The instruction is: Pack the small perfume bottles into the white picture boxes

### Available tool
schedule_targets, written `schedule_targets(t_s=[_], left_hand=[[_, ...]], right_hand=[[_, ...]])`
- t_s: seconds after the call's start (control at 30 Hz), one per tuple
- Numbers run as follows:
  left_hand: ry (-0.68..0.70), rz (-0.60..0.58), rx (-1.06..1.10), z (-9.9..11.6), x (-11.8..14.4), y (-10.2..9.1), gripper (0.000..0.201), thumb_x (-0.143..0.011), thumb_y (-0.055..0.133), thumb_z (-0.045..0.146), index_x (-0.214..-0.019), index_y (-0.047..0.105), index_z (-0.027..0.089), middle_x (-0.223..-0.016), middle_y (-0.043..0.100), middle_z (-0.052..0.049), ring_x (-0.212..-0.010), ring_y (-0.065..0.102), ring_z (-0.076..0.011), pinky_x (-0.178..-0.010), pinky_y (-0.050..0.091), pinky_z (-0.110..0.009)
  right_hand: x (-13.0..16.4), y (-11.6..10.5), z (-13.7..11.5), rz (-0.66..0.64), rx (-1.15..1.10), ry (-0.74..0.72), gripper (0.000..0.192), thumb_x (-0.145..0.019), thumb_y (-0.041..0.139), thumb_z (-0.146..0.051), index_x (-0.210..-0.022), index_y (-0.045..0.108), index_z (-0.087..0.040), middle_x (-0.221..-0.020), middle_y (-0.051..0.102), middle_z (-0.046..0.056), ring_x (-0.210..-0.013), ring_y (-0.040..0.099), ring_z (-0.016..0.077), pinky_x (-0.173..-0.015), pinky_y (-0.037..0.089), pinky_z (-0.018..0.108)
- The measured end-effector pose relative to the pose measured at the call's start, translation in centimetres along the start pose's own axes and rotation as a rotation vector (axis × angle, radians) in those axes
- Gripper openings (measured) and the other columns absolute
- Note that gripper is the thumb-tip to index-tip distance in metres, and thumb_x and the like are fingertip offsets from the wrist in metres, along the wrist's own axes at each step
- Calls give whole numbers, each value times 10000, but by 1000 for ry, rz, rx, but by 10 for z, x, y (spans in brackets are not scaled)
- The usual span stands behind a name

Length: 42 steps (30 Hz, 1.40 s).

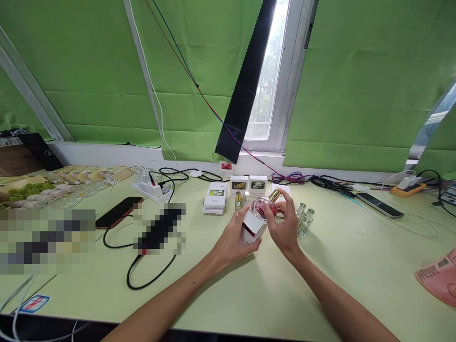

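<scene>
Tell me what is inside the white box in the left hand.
A round glass perfume bottle with pink contents and a gold cap sticks out of the white box. Its lower part is hidden by the box.

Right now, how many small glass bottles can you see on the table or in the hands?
4: one pink bottle held by both hands, one gold-capped bottle by the boxes, two clear bottles right of the hands. More may be hidden.

No legible txt; print on small boxes (216, 198) too tiny to read.
</scene>
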State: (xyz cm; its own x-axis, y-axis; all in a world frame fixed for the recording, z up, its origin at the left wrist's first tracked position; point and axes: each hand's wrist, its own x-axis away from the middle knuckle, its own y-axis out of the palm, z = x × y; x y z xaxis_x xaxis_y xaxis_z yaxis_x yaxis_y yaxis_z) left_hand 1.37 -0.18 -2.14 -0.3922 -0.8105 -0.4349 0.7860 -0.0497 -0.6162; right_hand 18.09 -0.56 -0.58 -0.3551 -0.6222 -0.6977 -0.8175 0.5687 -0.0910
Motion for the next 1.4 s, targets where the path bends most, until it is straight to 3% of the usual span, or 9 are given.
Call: schedule_targets(t_s=[0.4,0.63,0.73,0.83,0.97,1.17,1.4], left_hand=[[7,-35,67,-5,-1,4,982,-751,784,300,-1579,256,289,-1481,493,-137,-1307,537,-344,-1058,497,-462],[-83,-87,193,-8,-3,-2,1179,-699,863,495,-1610,130,343,-1450,523,-131,-1299,542,-345,-1068,482,-512],[-145,-90,216,-12,-7,-8,1093,-792,774,559,-1616,105,301,-1385,546,-146,-1228,597,-314,-1055,491,-477],[-195,-71,162,-14,-12,-15,936,-856,680,604,-1589,212,258,-1299,593,-131,-1212,603,-296,-1056,485,-448],[-241,-78,-46,-11,-14,-24,869,-794,682,686,-1495,413,250,-1278,617,-126,-1170,617,-331,-978,512,-444],[-319,-203,-315,-2,-7,-25,1035,-618,764,734,-1478,451,250,-1297,655,-128,-1203,616,-397,-975,491,-480],[-328,-245,-355,13,-4,-26,938,-632,734,727,-1410,501,259,-1249,702,-111,-1156,647,-383,-902,499,-440]], right_hand=[[4,4,5,-82,-95,220,608,-884,679,-428,-1432,493,-240,-796,699,6,-736,696,205,-631,556,296],[3,5,10,-64,-67,248,608,-887,663,-421,-1436,490,-224,-769,688,-5,-736,684,205,-721,544,326],[3,5,15,-55,-60,278,612,-881,663,-421,-1434,495,-218,-693,630,-36,-648,627,182,-642,501,290],[3,6,20,-50,-45,309,610,-878,652,-423,-1429,501,-208,-641,571,-57,-588,561,163,-578,447,264],[2,6,23,-40,-44,332,616,-873,640,-431,-1427,500,-200,-615,532,-68,-564,523,157,-553,414,255],[2,6,21,-24,-48,344,637,-858,663,-456,-1412,508,-184,-617,553,-57,-567,545,168,-553,426,266],[4,7,24,-24,-64,350,641,-864,666,-457,-1424,499,-193,-636,582,-43,-571,567,178,-543,435,271]])
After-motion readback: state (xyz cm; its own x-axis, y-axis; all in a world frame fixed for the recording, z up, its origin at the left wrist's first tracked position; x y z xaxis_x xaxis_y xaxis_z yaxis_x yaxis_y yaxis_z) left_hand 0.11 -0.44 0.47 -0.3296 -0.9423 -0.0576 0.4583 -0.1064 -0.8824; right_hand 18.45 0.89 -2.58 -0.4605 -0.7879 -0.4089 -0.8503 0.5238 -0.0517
